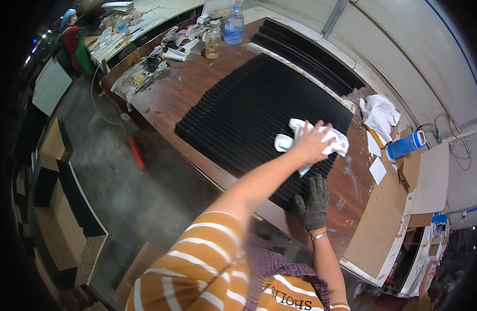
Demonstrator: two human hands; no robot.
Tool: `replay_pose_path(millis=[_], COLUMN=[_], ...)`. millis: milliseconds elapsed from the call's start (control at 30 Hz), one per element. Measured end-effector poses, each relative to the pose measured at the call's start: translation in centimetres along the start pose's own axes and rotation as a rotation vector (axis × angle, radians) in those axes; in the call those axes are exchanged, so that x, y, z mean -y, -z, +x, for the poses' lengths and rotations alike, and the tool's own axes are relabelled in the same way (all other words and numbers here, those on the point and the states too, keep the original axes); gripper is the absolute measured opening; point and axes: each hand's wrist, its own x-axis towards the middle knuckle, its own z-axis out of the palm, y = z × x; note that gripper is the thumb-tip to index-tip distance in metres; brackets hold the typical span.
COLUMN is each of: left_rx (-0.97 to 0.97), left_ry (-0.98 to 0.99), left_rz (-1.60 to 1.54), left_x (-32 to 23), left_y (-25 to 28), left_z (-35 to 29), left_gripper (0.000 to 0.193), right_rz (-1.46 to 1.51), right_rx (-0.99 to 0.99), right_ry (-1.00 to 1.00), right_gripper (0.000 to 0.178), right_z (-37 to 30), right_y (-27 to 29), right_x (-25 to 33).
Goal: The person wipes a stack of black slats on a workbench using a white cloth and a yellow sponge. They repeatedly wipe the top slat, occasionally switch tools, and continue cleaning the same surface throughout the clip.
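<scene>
My bare left hand (pixel 313 143) holds a crumpled white cloth (pixel 338 145) down against a row of long black strips (pixel 238 98), its fingers bent and partly spread over the cloth. The strips lie side by side, covering much of a brown tabletop (pixel 166 98). My right hand (pixel 316 207), in a dark grey knitted glove, rests at the near right edge of the strips. Its fingers are stretched out with the thumb apart, and it holds nothing.
Beyond a pale strip (pixel 306 78) lie more black lengths (pixel 306 54). A clear bottle (pixel 234 26) and a smaller jar (pixel 212 44) stand at the far left, near soiled rags (pixel 140 78). On the right are a white cloth bundle (pixel 379 113) and a blue bottle (pixel 404 145).
</scene>
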Motion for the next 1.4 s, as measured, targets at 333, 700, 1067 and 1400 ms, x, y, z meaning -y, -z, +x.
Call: replay_pose_path(millis=[333, 700, 1067, 1400], left_rx=[-0.322, -0.117, -0.138, 0.006], left_ry=[0.014, -0.144, 0.388, 0.15], left_rz=[0.111, -0.157, -0.336, 0.167], left_x=[30.2, 19.0, 19.1, 20.5], left_y=[7.8, 11.7, 13.2, 9.7], left_z=[-15.6, -16.7, -13.8, -13.0], left_gripper=[0.027, 0.031, 0.028, 0.02], right_rz=[-0.125, -0.176, -0.175, -0.134], right_rx=[0.063, 0.115, 0.167, 0.131], right_ry=[-0.251, -0.262, -0.334, -0.321], right_gripper=[0.073, 0.075, 0.075, 0.075], right_z=[2.5, 3.1, 3.7, 3.8], right_y=[-3.2, -2.9, -2.2, -2.0], right_x=[3.5, 3.8, 4.6, 4.6])
